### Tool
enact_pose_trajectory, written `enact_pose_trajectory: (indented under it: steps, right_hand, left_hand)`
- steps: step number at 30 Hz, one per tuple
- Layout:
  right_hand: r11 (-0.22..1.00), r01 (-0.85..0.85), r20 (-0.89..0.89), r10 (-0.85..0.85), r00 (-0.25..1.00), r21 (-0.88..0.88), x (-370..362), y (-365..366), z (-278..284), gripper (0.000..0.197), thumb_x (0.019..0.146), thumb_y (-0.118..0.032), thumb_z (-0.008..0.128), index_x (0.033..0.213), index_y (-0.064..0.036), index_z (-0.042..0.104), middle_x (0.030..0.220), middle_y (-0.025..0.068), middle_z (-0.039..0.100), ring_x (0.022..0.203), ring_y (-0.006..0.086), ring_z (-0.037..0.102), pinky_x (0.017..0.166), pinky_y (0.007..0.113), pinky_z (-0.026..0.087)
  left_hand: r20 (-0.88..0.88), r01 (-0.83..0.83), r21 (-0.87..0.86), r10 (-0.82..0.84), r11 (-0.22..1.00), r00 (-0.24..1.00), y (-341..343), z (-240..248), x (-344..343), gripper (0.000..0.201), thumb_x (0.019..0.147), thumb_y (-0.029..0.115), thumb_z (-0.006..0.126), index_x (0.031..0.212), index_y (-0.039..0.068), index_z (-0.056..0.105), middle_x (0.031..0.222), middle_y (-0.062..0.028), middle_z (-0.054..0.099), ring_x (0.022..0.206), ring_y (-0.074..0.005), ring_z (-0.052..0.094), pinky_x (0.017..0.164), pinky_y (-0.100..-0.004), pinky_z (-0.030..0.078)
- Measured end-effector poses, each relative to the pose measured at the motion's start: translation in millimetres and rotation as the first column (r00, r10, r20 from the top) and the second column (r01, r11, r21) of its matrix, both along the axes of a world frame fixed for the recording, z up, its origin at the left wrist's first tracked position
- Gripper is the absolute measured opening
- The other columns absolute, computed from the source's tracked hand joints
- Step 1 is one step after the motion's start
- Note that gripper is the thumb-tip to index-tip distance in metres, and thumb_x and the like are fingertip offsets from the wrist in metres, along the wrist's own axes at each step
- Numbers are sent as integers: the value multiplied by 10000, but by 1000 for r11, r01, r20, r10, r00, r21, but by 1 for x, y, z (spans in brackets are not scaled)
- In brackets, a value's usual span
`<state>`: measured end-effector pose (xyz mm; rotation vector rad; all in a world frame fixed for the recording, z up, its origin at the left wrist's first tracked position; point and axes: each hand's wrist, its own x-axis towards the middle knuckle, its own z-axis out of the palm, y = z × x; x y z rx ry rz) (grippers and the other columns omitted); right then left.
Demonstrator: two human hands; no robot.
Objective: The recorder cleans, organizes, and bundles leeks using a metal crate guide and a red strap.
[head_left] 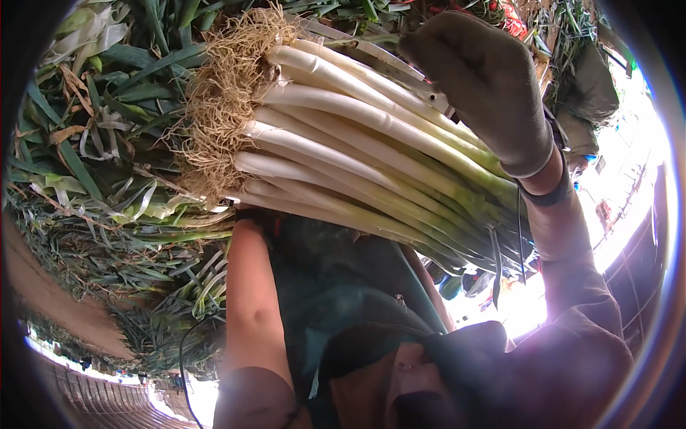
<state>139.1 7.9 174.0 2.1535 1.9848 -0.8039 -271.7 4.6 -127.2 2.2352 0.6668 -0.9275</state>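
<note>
Strong light burned out to white at three o'clock, with a violet flare across the sleeve (557, 365) at four. Toward twelve, the leeks (371, 132) were bright and sharp; the garment (343, 286) at six lay in hazy shadow. Bars (107, 392) at eight bent; the corners were black.

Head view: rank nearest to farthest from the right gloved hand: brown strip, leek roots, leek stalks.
From the right gloved hand:
1. leek stalks, immediately lower left
2. leek roots, left, at the stalk ends
3. brown strip, far lower left
</note>
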Motion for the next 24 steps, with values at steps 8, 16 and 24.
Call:
enact_pose_trajectory:
  steps: [8, 16, 24]
  right_hand:
    - [924, 293, 83, -321, 943, 244, -50, -1, -49, 122, 907, -200, 617, 1007, -146, 663, 759, 125, 651, 670, 325, 652, 589, 401, 518]
    - [775, 632, -416, -573, 707, 6, -78, -27, -86, 188, 924, -150, 607, 1066, -42, 663, 708, 76, 628, 618, 145, 612, 606, 294, 502]
    - [704, 449, -698, -683, 217, -550, -88, -17, -95, 269, 905, -160, 640, 1137, -23, 653, 821, -36, 604, 688, 30, 528, 609, 191, 434]
  left_hand:
    - [46, -37, 49, 35, 998, 998, 0, 33, -28, 301, 859, 288, 598, 1068, 87, 681, 1101, -124, 664, 1055, -322, 589, 918, -458, 428]
    - [144, -684, -66, 685, 727, 714, -5, 147, -12, 217, 873, 184, 599, 758, 8, 653, 841, -152, 656, 848, -339, 587, 830, -440, 431]
    - [34, -873, -326, 928, 362, 372, 29, 265, 85, 253, 930, 189, 602, 759, 3, 588, 690, -140, 576, 630, -260, 559, 594, -347, 447]
